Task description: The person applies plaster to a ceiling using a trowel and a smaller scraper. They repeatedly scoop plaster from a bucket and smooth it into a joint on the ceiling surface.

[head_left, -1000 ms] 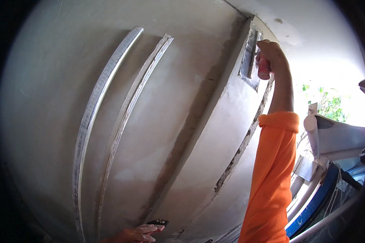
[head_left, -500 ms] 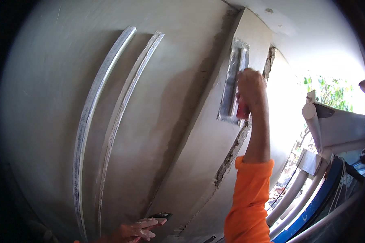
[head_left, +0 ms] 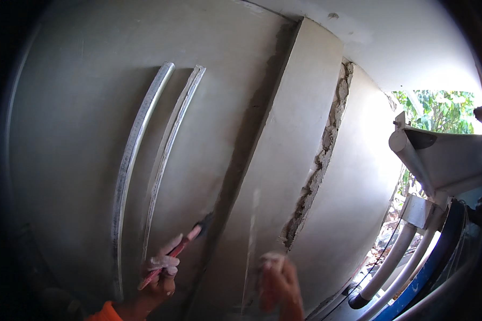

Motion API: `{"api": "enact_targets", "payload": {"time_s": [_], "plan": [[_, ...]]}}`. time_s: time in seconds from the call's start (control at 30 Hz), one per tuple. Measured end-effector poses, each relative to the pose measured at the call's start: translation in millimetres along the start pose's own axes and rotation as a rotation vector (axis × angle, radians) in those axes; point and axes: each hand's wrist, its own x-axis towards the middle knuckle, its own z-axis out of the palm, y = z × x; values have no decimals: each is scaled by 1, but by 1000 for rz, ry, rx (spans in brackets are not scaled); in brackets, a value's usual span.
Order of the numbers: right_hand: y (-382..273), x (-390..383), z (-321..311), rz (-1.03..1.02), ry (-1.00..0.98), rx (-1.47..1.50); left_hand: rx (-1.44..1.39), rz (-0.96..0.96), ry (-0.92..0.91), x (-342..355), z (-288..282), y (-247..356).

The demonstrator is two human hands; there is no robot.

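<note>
My left hand [head_left: 163, 267], whitened with plaster, grips a slim red-handled brush [head_left: 183, 244]. Its dark tip points up and right, close to the dark damp strip beside the raised column; whether it touches cannot be told. My right hand [head_left: 278, 283], low and slightly blurred, is closed around the handle of a plastering trowel [head_left: 250, 251]. The trowel blade is turned nearly edge-on and shows as a thin pale line in front of the smooth grey column [head_left: 289, 117]. The handle is mostly hidden by my fingers.
Two long metal straightedges [head_left: 139, 128] lean against the plastered wall [head_left: 80, 160] at left. A rough, broken groove [head_left: 321, 160] runs down the column's right side. At right stand metal tubes [head_left: 385, 262] and a blue curved frame [head_left: 431, 267], with leaves [head_left: 444, 109] outside.
My right hand has come down from high on the column with the trowel, now turned edge-on. My left hand has risen with the brush. The view has shifted slightly.
</note>
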Motion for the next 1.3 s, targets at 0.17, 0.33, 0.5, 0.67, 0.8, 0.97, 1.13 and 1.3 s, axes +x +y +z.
{"api": "enact_targets", "payload": {"time_s": [0.17, 0.33, 0.5, 0.67, 0.8, 0.97, 1.13, 1.3], "plan": [[47, 10, 17, 40, -367, 487, -178, -262, -273, 31, 29, 58], [-42, 85, -13, -289, -91, 302, -134, 102, -639, -11, 27, 64], [-182, 166, -14, -814, 351, -551, -459, -601, -898, -56, 19, 22], [-217, 214, -14, -951, 648, -1128, -346, -50, -822, -72, 14, -3], [-201, 226, -24, -962, 636, -1180, -258, -70, -799, -74, 9, -14], [-193, 240, -29, -995, 634, -1197, -201, -92, -840, -77, -2, -21], [-211, 259, -27, -1097, 654, -1176, -245, -156, -860, -79, -5, -37], [-252, 278, -18, -996, 714, -1210, -197, -161, -871, -86, -7, -49]]}}
